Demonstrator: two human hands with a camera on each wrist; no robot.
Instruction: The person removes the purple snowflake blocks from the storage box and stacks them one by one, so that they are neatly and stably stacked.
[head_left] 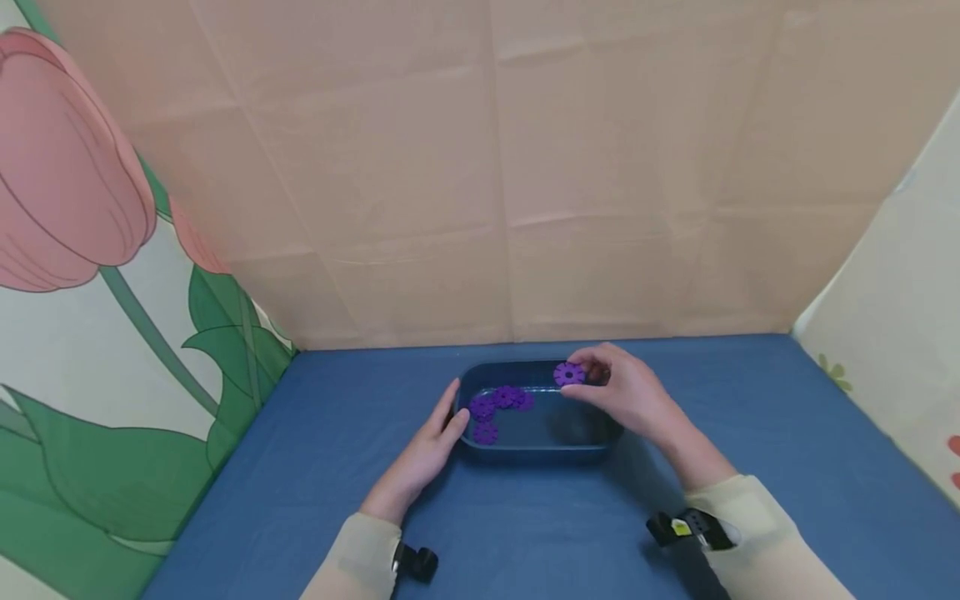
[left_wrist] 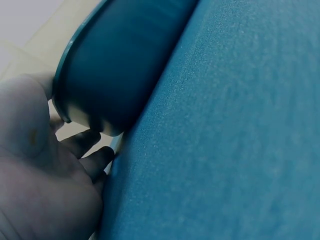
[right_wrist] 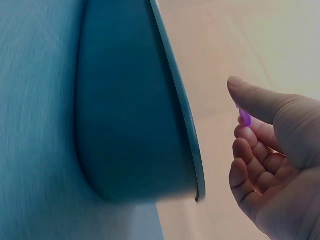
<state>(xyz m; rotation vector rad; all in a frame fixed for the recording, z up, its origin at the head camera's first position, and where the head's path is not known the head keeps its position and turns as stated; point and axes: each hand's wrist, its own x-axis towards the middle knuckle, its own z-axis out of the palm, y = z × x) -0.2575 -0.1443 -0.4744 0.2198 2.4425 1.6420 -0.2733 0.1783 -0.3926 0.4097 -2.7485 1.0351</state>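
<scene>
The right sleeve (head_left: pixel 783 546) is pale cream, plain, ending at the wrist. Against its inner side sits a black device (head_left: pixel 663 528) bearing a small yellow-green patch (head_left: pixel 681 527). The left sleeve (head_left: pixel 348 558), left of the right sleeve, is cream too; a smaller black device with a rounded end (head_left: pixel 425 566) juts out toward the right sleeve. The left hand (head_left: pixel 422 457) and right hand (head_left: pixel 636 396) are bare.

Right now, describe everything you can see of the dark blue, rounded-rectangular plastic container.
The dark blue, rounded-rectangular container looks like glossy plastic, with smooth walls and a narrow rim. It sits open side up on the blue cloth-like table covering. Thin purple notched discs lie inside, gathered toward its left end. The left hand grips that end, thumb at the rim; the right hand, above its far right part, does not touch it.
</scene>
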